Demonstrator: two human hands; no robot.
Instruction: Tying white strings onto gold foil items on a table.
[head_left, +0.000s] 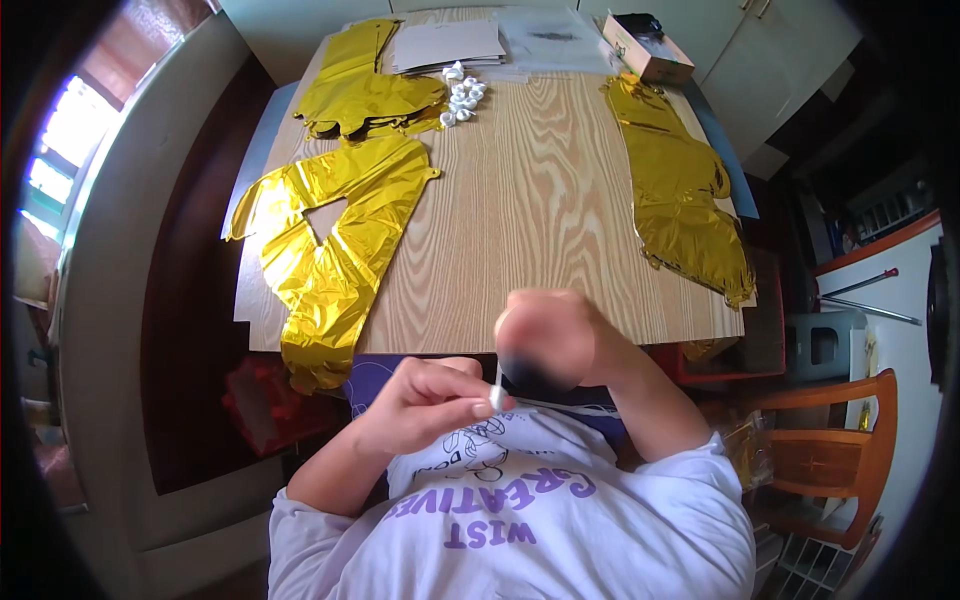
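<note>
Foil balloons (330, 240) on table (530, 210)

Gold foil balloons (335, 235): three lots, upper left, left and right of frame. Heap of small white pieces (462, 97): one, top centre. Cardboard box (648, 48): one, top right. Paper stack (448, 45): one. Wooden chair (835, 450): one, lower right.

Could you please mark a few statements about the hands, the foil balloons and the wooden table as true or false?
1. The left hand pinches a thin white straw. True.
2. The flat gold foil balloon with a triangular hole lies at the wooden table's right edge. False: it lies on the left side.
3. Small white curled pieces sit near the far end. True.
4. The right hand rests flat on the cardboard box. False: it is raised near the left hand.
</note>
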